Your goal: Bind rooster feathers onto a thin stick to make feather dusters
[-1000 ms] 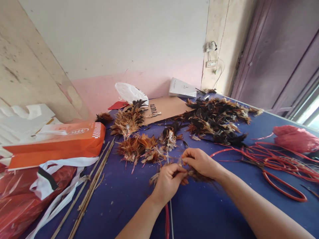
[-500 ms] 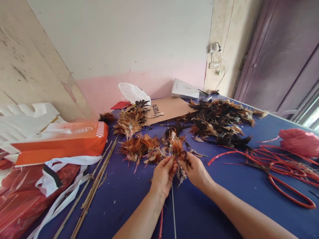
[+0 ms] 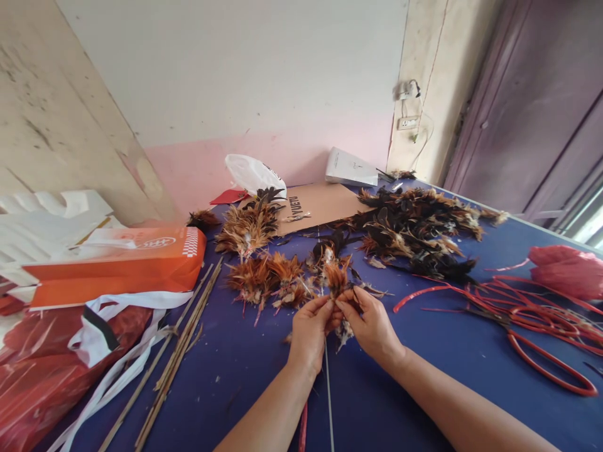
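Over the middle of the blue table, my left hand (image 3: pixel 311 323) pinches the base of a bunch of reddish-brown feathers (image 3: pixel 336 276), whose tips point away from me. Close against it, my right hand (image 3: pixel 370 320) is closed at the same base, with dark feather ends by its fingers. Whether a tie runs between the fingertips is hidden. Small tied feather bunches (image 3: pixel 254 279) lie just left of my hands, with pinkish-red strands at their bases. A pale fluffy feather (image 3: pixel 345 334) shows below my fingers. One red strip (image 3: pixel 304 424) lies near my left forearm.
A large pile of dark feathers (image 3: pixel 414 226) lies back right, near cardboard (image 3: pixel 325 204). Red-handled scissors (image 3: pixel 551 370) rest among red plastic strips (image 3: pixel 532 307) at right. Thin sticks (image 3: pixel 181 351), an orange bag (image 3: pixel 117 270) and a red plastic bag (image 3: pixel 47 383) are at left.
Both hands stay together at the feather bunch, with their fingers shifted slightly. The bunch sits a little lower and further right. Nothing else on the table has visibly moved.
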`<state>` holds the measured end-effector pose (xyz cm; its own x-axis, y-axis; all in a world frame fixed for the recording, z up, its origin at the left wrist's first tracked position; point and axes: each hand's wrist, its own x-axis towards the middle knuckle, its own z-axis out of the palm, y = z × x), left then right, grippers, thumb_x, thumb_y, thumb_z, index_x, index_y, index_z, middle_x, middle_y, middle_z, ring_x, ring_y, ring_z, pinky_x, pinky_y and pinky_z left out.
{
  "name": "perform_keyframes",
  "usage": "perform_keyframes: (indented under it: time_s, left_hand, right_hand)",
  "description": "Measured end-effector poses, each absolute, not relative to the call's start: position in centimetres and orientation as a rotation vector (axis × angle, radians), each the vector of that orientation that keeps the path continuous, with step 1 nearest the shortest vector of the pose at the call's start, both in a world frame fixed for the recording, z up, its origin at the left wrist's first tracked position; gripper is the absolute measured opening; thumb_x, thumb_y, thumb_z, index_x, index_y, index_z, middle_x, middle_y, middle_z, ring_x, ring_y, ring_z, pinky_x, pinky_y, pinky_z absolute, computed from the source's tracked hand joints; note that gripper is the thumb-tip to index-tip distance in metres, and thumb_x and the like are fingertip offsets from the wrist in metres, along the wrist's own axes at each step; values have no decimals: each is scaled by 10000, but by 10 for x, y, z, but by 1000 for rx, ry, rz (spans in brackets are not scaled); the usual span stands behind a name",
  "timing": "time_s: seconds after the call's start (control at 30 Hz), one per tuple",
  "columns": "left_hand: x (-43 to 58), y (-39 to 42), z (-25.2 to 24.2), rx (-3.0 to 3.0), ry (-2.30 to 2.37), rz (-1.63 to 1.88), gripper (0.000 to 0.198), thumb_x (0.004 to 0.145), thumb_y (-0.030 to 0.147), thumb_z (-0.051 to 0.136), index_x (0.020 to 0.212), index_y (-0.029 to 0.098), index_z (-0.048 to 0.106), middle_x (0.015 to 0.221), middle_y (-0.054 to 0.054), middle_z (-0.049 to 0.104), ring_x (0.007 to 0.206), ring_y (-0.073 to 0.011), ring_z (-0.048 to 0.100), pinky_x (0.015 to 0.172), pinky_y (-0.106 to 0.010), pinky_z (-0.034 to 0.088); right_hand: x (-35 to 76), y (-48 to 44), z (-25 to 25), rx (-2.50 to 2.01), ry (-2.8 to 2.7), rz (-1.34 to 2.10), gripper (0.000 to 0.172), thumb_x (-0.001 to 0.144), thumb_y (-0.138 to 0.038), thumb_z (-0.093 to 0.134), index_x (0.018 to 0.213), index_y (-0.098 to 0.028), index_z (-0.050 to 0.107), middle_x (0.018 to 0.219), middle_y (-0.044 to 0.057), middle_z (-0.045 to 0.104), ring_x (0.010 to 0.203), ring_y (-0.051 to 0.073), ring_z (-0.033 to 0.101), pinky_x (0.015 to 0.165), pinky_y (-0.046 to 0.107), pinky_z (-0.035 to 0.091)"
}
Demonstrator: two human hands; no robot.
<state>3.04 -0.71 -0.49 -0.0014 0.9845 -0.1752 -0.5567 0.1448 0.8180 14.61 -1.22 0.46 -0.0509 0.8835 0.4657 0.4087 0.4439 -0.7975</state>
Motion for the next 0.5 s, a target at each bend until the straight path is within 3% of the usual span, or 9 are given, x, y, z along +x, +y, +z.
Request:
perform_keyframes:
  time_s: [0.17, 0.37, 0.5]
  left_hand:
    - [29, -8, -2, 674, 900, 1314, 264, 562, 225, 737, 766, 93, 634, 589, -43, 654, 513, -102, 601, 503, -176, 478]
    - [29, -8, 0, 705, 896, 1243, 236, 535, 202, 748, 709, 88, 636, 585, -51, 647, 490, -99, 588, 471, -169, 465]
    - [30, -7, 1, 658, 896, 1257, 240, 520, 197, 755, 692, 86, 630, 568, -42, 638, 468, -85, 571, 462, -161, 461]
  right_hand:
    - [147, -14, 6, -1127, -1650, 536, 110, 793, -245, 486, 729, -174, 541, 733, 37, 578, 682, 147, 542, 660, 256, 430]
    - [149, -8, -2, -1136, -1427, 824, 159, 782, -322, 503, 758, -169, 540, 642, 5, 568, 555, 120, 526, 532, 229, 439]
    - [148, -10, -1, -1085, -1487, 753, 130, 778, -287, 504, 744, -170, 550, 703, 19, 584, 615, 124, 536, 598, 239, 446]
